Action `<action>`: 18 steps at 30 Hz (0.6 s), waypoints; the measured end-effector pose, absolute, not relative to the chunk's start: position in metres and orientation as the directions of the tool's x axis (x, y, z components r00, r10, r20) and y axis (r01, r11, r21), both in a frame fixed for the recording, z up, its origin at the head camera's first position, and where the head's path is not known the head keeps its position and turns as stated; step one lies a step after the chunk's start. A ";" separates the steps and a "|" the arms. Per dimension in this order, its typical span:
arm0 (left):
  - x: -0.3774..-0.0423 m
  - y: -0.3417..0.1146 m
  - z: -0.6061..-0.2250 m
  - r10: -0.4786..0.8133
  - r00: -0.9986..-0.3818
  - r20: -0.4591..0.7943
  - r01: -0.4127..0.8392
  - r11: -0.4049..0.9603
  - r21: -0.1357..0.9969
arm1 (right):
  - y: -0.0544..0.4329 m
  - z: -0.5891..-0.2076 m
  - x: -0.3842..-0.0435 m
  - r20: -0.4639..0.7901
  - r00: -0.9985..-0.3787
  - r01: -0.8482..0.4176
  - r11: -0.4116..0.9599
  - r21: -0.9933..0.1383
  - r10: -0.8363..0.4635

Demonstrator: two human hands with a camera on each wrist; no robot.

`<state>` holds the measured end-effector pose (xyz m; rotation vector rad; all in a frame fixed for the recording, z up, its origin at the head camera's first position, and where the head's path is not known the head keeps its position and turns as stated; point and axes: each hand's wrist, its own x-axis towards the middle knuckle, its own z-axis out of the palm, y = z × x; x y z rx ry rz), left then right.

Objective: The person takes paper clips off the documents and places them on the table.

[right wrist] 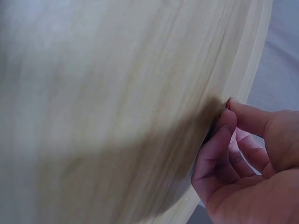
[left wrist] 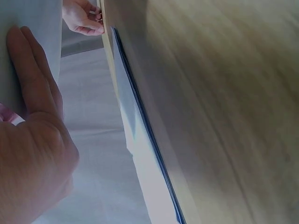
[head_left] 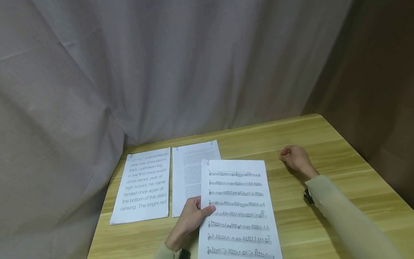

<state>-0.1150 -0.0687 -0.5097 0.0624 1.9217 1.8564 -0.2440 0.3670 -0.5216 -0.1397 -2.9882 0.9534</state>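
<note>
My left hand grips the left edge of a stack of sheet music, its thumb on the front and fingers behind. The stack is lifted and tilted above the table, and a paper clip sits at its upper left corner. In the left wrist view, fingers of that hand lie along the back of the paper. My right hand is low over the table on the right, thumb and forefinger pinched together. Between their tips in the right wrist view shows a tiny dark thing, seemingly a paper clip, mostly hidden.
A large-print text stack lies at the left of the wooden table. Beside it is a small-print text stack with clips at its top corners, partly covered by the sheet music. A grey curtain hangs behind the table.
</note>
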 end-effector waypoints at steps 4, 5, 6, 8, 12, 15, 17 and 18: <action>-0.116 -0.069 -0.509 0.353 -0.888 -0.295 -0.280 0.092 0.955 | 0.369 -0.522 -0.243 -0.031 -0.995 0.094 0.796 -0.598 0.094; -0.116 -0.069 -0.510 0.354 -0.888 -0.294 -0.278 0.096 0.956 | 0.370 -0.522 -0.243 -0.034 -0.995 0.099 0.788 -0.607 0.098; -0.116 -0.069 -0.510 0.355 -0.887 -0.295 -0.278 0.099 0.955 | 0.371 -0.522 -0.241 -0.041 -0.994 0.104 0.776 -0.622 0.101; -0.117 -0.069 -0.510 0.355 -0.887 -0.296 -0.276 0.107 0.955 | 0.373 -0.520 -0.239 -0.040 -0.993 0.112 0.758 -0.642 0.113; -0.117 -0.068 -0.511 0.359 -0.888 -0.289 -0.270 0.103 0.957 | 0.376 -0.513 -0.234 0.008 -0.989 0.106 0.735 -0.669 0.150; -0.118 -0.068 -0.512 0.369 -0.885 -0.285 -0.271 0.089 0.958 | 0.374 -0.504 -0.229 0.071 -0.983 0.077 0.733 -0.676 0.168; -0.118 -0.068 -0.512 0.377 -0.881 -0.284 -0.275 0.079 0.958 | 0.370 -0.496 -0.226 0.098 -0.979 0.063 0.726 -0.684 0.176; -0.118 -0.068 -0.512 0.381 -0.880 -0.284 -0.276 0.077 0.958 | 0.368 -0.491 -0.224 0.112 -0.978 0.053 0.730 -0.681 0.175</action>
